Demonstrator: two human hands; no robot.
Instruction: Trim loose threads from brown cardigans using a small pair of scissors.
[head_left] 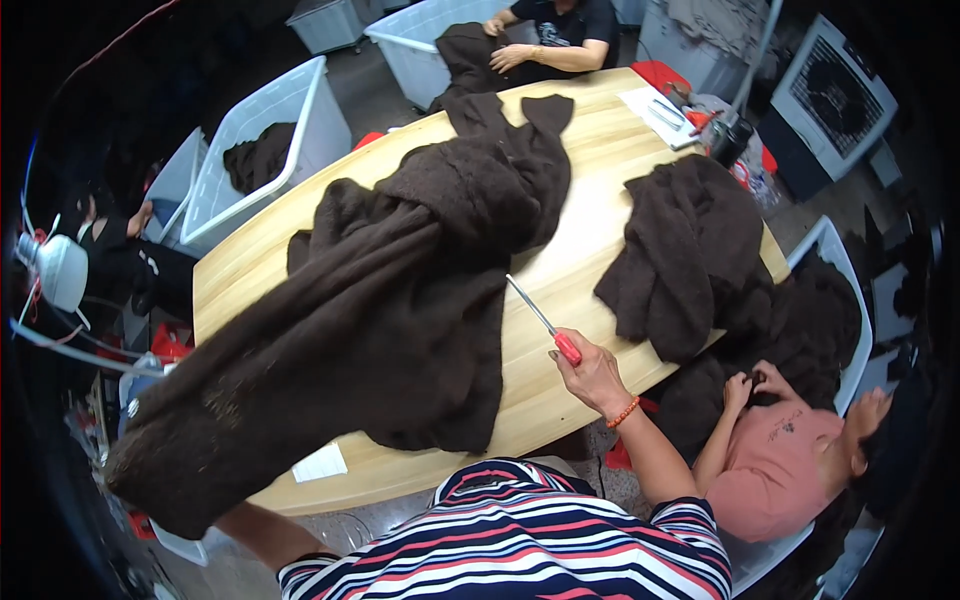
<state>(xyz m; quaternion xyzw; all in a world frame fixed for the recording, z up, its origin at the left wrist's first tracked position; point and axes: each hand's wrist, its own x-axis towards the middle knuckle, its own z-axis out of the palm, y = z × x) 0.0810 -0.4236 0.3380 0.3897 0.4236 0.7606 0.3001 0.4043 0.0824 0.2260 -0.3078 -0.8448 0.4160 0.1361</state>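
Observation:
My right hand (pixel 592 376) is closed around the red handle of a screwdriver-like tool (pixel 535 305). Its slim metal shaft points up and left over the table, with the tip next to the edge of a large dark brown fleecy cloth (pixel 400 310). That cloth lies bunched across the wooden table (pixel 545 395), and its near left end hangs past the table edge. Pale bits of lint or thread cling to this end. My left forearm (pixel 270 532) reaches under the hanging end, so the cloth hides my left hand and its fingers.
Another brown cloth heap (pixel 690 250) lies on the table's right. A person in pink (pixel 780 460) handles dark cloth at a bin on the right; another in black (pixel 560 40) works at the far edge. White bins (pixel 320 120) stand beyond the table. A fan unit (pixel 835 100) stands far right.

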